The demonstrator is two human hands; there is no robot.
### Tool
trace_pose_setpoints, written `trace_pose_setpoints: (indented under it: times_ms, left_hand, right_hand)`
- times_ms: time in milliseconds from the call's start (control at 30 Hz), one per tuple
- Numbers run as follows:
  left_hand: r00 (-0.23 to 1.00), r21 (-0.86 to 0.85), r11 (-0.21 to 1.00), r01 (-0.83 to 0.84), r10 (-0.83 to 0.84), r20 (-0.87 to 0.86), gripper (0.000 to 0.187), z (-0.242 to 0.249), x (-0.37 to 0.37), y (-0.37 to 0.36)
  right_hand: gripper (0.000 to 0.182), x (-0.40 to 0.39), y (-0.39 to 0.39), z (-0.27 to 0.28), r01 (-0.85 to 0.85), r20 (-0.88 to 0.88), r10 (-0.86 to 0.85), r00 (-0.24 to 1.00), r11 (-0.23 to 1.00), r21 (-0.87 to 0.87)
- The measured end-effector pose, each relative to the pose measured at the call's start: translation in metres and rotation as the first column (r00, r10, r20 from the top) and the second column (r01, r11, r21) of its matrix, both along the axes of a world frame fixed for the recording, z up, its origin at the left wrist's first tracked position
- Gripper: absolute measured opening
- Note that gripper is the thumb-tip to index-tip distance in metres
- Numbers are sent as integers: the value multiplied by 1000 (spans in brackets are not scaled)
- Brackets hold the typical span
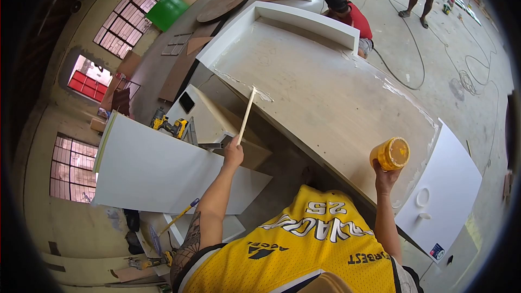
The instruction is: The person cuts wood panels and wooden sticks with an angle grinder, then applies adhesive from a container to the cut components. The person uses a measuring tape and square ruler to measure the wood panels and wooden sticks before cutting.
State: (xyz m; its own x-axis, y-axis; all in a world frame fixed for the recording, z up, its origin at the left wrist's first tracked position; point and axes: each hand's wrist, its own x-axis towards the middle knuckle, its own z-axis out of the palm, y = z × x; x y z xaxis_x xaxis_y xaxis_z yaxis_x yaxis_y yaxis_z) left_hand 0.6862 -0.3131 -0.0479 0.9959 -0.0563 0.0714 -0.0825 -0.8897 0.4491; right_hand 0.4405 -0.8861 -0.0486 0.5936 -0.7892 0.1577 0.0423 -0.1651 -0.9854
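Grasps a thin pale stick (248, 113) by its near end in the left hand (234, 153), with fingers closed around it and the tip beyond the knuckles, at white paste (262, 94) edging a brown panel (325, 81). Looks light and stiff, apt to snap if levered hard; best held well back from the paste. Grips a yellow jar (389, 153) in the right hand (386, 178), above the panel, with fingers against its near side and most of the body beyond them. Seems slick; best clasped around the wall.
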Motion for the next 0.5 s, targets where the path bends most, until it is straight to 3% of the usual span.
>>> trace_pose_setpoints:
  times_ms: [100,200,433,500]
  left_hand:
    - [992,9,994,112,-113,57,51,2,-38,3]
    - [987,21,990,140,-138,-80,53,14,-78,-6]
    - [950,68,955,290,-279,-137,52,36,-138,-34]
    - [942,61,946,319,-309,-135,53,39,-152,-39]
  right_hand:
    - [87,-22,4,14,19,-3,-19,1000,999,-49]
    - [82,-35,6,23,34,-38,-37,999,996,-81]
    - [74,-45,11,27,-41,-9,41,999,999,11]
    - [74,-49,14,28,-63,-50,57,997,989,-134]
